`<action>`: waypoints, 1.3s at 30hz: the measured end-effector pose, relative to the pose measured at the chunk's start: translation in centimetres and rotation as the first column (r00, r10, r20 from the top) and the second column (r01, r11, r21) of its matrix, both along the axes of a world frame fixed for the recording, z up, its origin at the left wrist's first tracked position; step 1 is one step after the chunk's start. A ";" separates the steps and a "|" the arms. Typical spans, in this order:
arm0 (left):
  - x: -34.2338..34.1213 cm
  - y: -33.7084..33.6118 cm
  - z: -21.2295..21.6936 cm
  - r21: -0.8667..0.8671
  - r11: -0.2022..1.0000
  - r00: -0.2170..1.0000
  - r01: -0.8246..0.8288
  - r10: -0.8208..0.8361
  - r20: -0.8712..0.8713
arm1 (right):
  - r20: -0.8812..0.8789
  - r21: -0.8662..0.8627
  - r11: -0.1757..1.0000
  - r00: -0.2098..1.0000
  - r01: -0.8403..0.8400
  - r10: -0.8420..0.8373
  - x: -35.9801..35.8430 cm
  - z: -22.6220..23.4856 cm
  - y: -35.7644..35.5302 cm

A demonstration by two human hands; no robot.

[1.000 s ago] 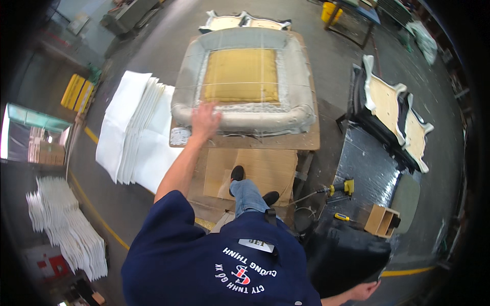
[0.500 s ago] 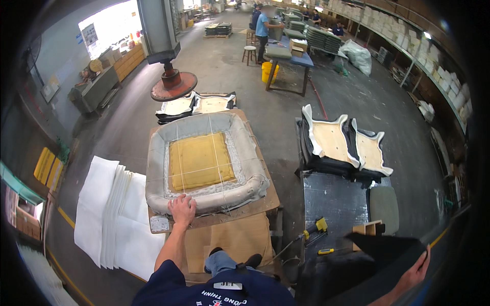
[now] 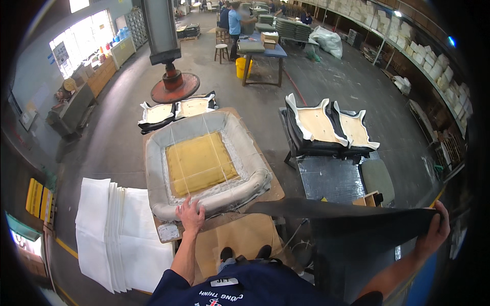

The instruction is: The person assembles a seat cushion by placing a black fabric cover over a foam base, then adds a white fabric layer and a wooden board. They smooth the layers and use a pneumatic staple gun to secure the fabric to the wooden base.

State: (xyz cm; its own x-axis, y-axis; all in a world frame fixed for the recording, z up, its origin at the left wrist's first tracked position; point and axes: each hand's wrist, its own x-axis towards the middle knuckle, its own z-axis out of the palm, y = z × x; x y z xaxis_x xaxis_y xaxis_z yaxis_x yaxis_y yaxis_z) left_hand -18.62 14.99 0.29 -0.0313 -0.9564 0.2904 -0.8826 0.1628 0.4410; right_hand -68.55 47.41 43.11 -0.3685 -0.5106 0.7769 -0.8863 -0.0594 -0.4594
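A grey padded rectangular frame (image 3: 224, 198) lies on a wooden board (image 3: 276, 189) in front of me. Inside it is a yellow quilted-looking pad (image 3: 199, 159), with thin white strings crossing over the top. My left hand (image 3: 191, 217) rests on the frame's near rim, fingers apart and holding nothing. Out to the right, my right hand (image 3: 434, 232) grips one end of a black sheet of fabric (image 3: 367, 227). The sheet stretches leftward in the air, its narrow tip close to the frame's near right corner.
White sheets (image 3: 94, 229) are stacked at left. Beyond the board hangs a red disc press (image 3: 175, 87), near black-and-white seat pieces (image 3: 159, 112). More seat pieces (image 3: 317, 125) sit on the foil-covered table (image 3: 326, 178) at right, beside a grey-green cushion (image 3: 376, 181). People stand at a blue table (image 3: 275, 50).
The black fabric has risen and spread leftward from my right hand toward the frame. My left hand stays on the near rim. The whole view has shifted slightly.
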 end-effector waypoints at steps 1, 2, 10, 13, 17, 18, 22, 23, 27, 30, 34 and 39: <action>0.4 0.1 0.2 -0.045 0.999 1.000 0.018 -0.019 -0.017 | -0.007 -0.006 0.998 0.998 -0.055 0.055 1.1 0.4 -0.8; 0.6 0.2 0.5 -0.090 0.995 0.999 0.036 -0.039 -0.033 | -0.015 -0.012 0.994 0.994 -0.110 0.109 2.0 0.7 -1.6; -1.4 9.1 2.3 0.090 0.805 0.609 0.586 -0.364 -0.705 | 0.057 -0.137 0.967 0.973 -0.214 0.224 7.3 1.5 -2.0; -1.9 11.8 -4.0 0.569 0.407 0.500 0.714 0.272 -0.822 | -0.065 -0.123 0.918 0.927 -0.376 0.371 9.7 1.0 -3.4; -3.6 13.6 -1.8 0.576 0.030 0.486 0.817 0.503 -0.715 | -0.183 -0.056 0.843 0.835 -0.536 0.519 13.0 1.4 -5.4; -3.8 13.6 -1.4 0.550 -0.001 0.487 0.835 0.465 -0.739 | -0.166 -0.100 0.857 0.857 -0.506 0.487 13.7 1.1 -5.5; -4.8 11.5 -4.9 0.438 0.007 0.380 0.899 0.481 -0.790 | -0.097 -0.081 0.971 0.972 -0.223 0.215 16.1 0.6 -5.4; -5.0 11.6 -5.0 0.417 0.025 0.343 0.909 0.525 -0.779 | -0.130 -0.063 0.969 0.965 -0.237 0.227 16.6 0.8 -5.4; -5.9 11.0 1.0 0.426 0.133 0.227 0.895 0.687 -0.690 | -0.145 -0.079 0.960 0.956 -0.267 0.254 18.9 0.8 -6.1; -5.4 10.9 1.4 0.501 0.300 0.196 0.812 0.668 -0.718 | -0.174 -0.107 0.979 0.972 -0.176 0.156 18.1 0.1 -5.3; -1.6 10.7 1.3 0.513 0.376 0.078 0.772 0.745 -0.662 | -0.107 0.115 0.993 0.994 0.022 -0.009 13.7 0.3 -2.9; 4.4 11.0 4.8 0.576 0.597 0.060 0.559 0.664 -0.746 | 0.192 0.207 0.976 0.981 -0.067 0.026 10.4 -3.9 -5.0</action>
State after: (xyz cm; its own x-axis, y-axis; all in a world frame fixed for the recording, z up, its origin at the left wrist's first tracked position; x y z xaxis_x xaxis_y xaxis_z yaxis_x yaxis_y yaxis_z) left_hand -14.24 25.99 5.11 -0.2958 -0.7227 -0.6247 0.4030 -0.6873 0.6043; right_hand -58.11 42.43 39.21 -0.4690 -0.6760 0.5684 -0.7816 0.0180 -0.6235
